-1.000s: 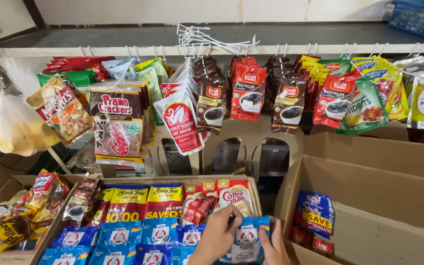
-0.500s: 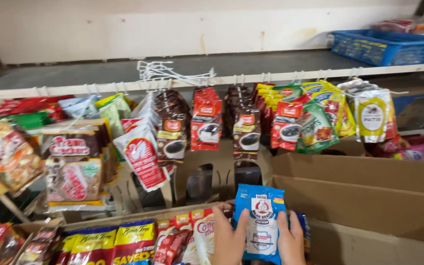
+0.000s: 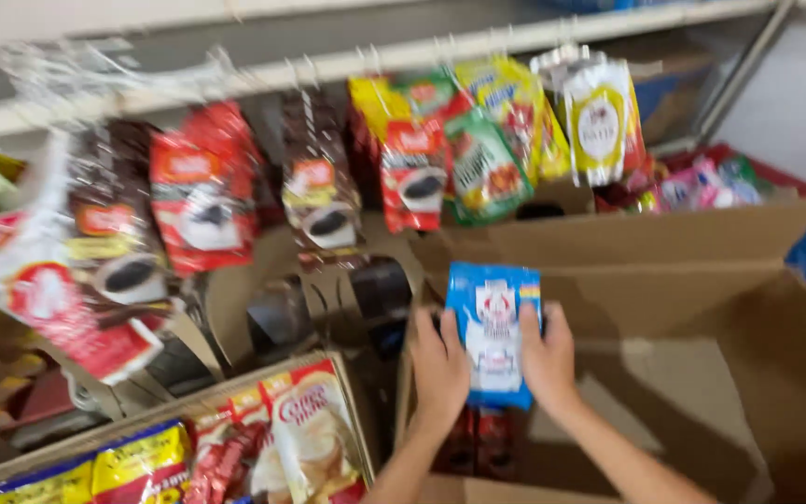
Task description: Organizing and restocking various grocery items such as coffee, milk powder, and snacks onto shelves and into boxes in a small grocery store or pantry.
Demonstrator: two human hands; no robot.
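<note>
Two hands are holding one blue packet between them: the left hand is gripping its left edge and the right hand its right edge, both clamped on it. The packet is standing upright, its long axis running up and down and its printed face turned toward the camera. It is hanging above the near corner of one large open cardboard box, where two dark red packs are lying just below it.

Sachet strips are hanging in a row from one shelf edge; blur is making their number impossible to count. At lower left, a second box is holding yellow packs and a cream-coloured pack.
</note>
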